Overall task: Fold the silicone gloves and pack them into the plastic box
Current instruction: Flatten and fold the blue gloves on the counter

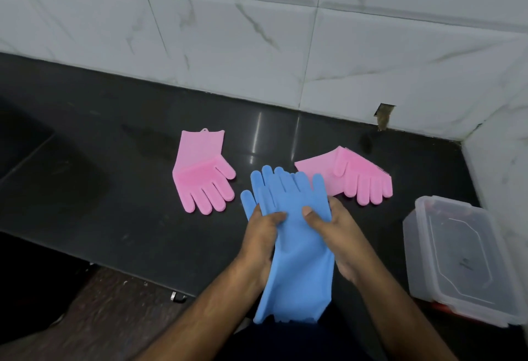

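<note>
**Blue gloves held in both hands over the dark desk**

On the black desk [114,160], a pink glove [204,173] lies flat at the left, fingers toward the viewer. At centre the blue gloves [294,235] appear stacked, fingers pointing away, cuffs hanging over the desk's near edge. The left hand [261,235] grasps their left edge, thumb on top; the right hand [335,232] grasps the right edge likewise. Fingers under the silicone are hidden. Both forearms reach up from the bottom. A second pink glove [351,176], folded over, lies right of centre. The clear plastic box [460,257] stands at the far right, cut off by the frame; its contents are hard to make out.
</note>
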